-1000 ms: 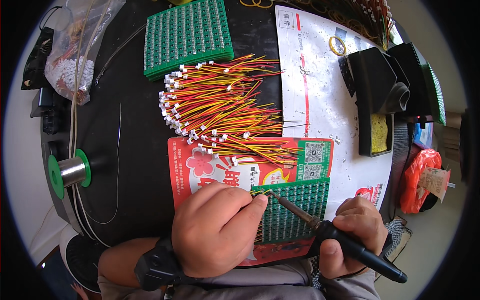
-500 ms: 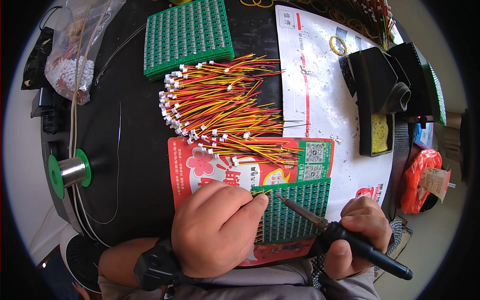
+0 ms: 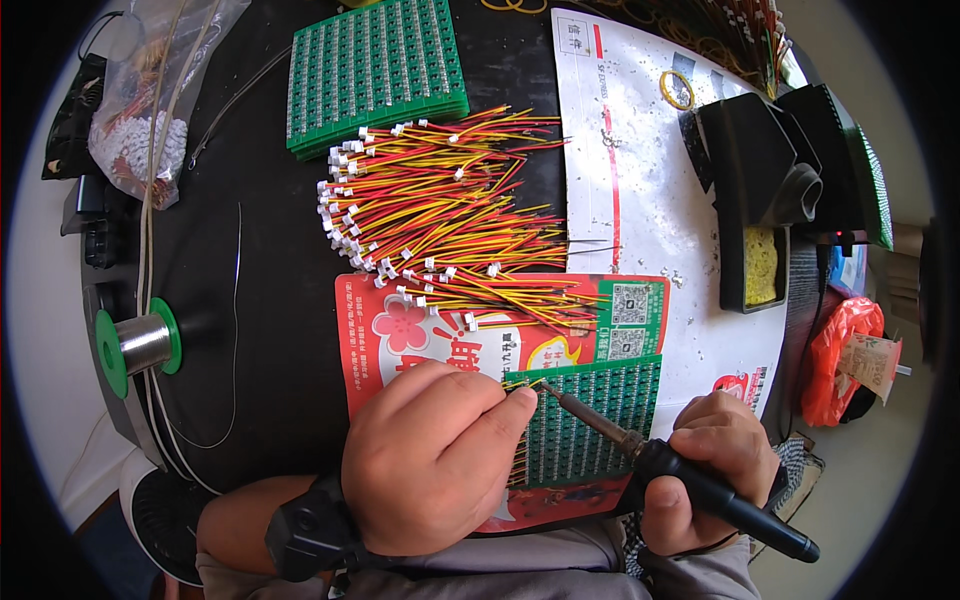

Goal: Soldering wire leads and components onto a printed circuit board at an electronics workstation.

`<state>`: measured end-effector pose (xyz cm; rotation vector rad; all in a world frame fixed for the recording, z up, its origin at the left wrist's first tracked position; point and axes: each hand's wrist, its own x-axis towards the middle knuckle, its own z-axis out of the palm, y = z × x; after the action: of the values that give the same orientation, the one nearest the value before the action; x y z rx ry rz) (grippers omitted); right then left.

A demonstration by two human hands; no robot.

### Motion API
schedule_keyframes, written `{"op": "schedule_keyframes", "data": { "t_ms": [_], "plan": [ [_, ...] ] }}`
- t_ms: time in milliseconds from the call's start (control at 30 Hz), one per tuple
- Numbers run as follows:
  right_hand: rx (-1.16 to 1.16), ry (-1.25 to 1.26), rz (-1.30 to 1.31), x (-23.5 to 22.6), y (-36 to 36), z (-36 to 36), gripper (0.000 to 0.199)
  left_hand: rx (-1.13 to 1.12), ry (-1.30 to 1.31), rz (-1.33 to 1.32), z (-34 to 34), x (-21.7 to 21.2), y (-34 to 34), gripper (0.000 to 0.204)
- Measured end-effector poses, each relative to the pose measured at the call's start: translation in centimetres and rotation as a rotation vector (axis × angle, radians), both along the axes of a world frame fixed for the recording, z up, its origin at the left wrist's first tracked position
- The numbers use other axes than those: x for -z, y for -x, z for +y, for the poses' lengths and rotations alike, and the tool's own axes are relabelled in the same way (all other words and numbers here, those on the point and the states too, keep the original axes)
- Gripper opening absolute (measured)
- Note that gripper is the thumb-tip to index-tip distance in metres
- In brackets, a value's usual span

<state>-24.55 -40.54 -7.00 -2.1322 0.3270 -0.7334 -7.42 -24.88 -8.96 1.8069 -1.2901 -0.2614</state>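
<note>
Green circuit board [image 3: 590,445], lower centre, apparently part-wired along its left edge, lay under the soldering iron [image 3: 680,472] gripped in the curled right hand [image 3: 728,445], while the closed left hand [image 3: 435,455] apparently pinched a yellow wire [image 3: 533,382] and many loose wires [image 3: 440,215], upper centre, lay unattached.

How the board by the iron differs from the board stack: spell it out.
The board lies on the red sheet, close to the person; the stack sits farther off on the black table.
The left hand covers part of the board; no hand covers the stack.
The iron points at the board, not the stack.
Both are green, with rows of small parts.
</note>
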Motion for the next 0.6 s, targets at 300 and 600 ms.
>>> {"op": "schedule_keyframes", "data": {
  "t_ms": [300,600],
  "plan": [
    [0.105,-0.074,-0.043,0.2,1.0,0.8,0.043,-0.003,0.000,-0.006,0.0,0.0,0.0,0.028],
    [0.017,0.017,-0.059,0.3,0.0,0.0,0.032,-0.025,0.006,-0.016,0.0,0.3,0.1,0.028]
  ]
}}
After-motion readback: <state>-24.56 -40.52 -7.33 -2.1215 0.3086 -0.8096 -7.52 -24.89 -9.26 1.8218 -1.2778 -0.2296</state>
